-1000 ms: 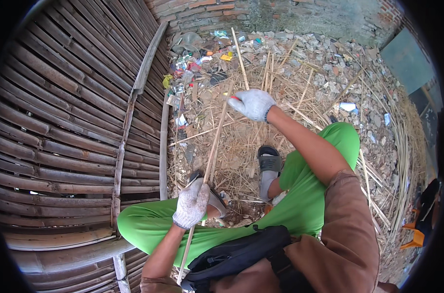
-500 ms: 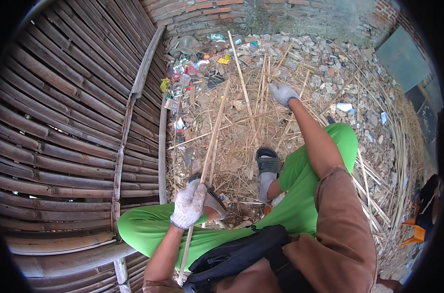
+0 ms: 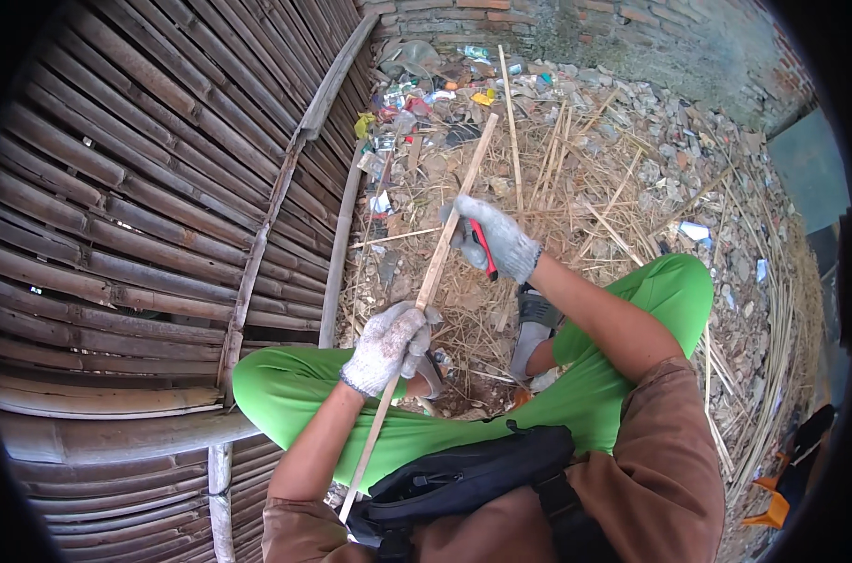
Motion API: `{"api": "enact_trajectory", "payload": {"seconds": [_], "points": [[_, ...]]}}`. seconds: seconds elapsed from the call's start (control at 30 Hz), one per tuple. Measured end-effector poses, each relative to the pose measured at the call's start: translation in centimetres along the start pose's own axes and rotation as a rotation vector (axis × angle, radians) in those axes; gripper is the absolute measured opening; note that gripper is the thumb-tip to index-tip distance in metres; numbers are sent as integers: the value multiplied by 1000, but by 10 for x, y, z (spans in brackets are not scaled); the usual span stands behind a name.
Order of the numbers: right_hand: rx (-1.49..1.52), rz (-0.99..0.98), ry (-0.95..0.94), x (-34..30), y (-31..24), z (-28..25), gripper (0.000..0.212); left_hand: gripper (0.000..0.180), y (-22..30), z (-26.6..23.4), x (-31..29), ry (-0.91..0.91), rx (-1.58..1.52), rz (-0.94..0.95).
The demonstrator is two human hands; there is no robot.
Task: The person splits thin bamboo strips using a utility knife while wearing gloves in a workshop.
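Observation:
A long, pale bamboo strip [image 3: 474, 165] slants from above my lap up toward the rubble. My gloved left hand [image 3: 384, 349] is closed round its lower middle, in front of my left knee. Farther up, my gloved right hand [image 3: 507, 240] has its fingers at the strip's right side, with the thumb side close against it. A red and black cutter knife [image 3: 483, 249] sits in the right hand's closed fingers. The blade is hidden behind the hand or the strip. The strip's lower end passes beside the black waist bag [image 3: 473, 469].
A bamboo slat wall [image 3: 144, 206] stands close on my left. Straw, loose bamboo strips [image 3: 513, 131], rubble and litter cover the ground ahead, up to a brick wall [image 3: 595, 28]. A bundle of thin strips [image 3: 777, 328] lies at right, near an orange stool [image 3: 768, 509].
My right hand has come left and nearer, from over the straw to the bamboo strip. The cutter knife now shows in it. The left hand keeps its hold; the view has shifted.

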State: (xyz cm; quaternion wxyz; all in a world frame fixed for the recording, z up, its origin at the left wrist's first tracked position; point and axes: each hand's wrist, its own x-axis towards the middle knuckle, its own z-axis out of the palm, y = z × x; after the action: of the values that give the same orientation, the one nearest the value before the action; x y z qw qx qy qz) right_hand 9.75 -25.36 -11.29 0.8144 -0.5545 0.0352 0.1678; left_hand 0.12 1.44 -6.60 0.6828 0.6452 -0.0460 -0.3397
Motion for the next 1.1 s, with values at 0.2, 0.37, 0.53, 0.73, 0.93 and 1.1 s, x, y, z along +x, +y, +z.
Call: {"api": "enact_trajectory", "payload": {"seconds": [0.2, 0.37, 0.53, 0.73, 0.93, 1.1], "points": [[-96, 17, 88, -13, 1, 31, 55, 33, 1, -1, -2, -18, 27, 9], [58, -155, 455, 4, -75, -11, 36, 34, 10, -4, -16, -140, 63, -30], [138, -428, 621, -19, -194, -158, 31, 50, 49, -40, -56, -88, 830, 322], [101, -641, 1054, -114, -278, -309, 33, 39, 101, -95, -120, 598, 315, 601], [-20, -811, 1401, -150, -232, -358, 43, 32, 74, -131, -127, 723, 140, 878], [-119, -766, 1474, -134, -187, -335, 47, 30, -46, -189, -120, 1018, 211, 737]]}}
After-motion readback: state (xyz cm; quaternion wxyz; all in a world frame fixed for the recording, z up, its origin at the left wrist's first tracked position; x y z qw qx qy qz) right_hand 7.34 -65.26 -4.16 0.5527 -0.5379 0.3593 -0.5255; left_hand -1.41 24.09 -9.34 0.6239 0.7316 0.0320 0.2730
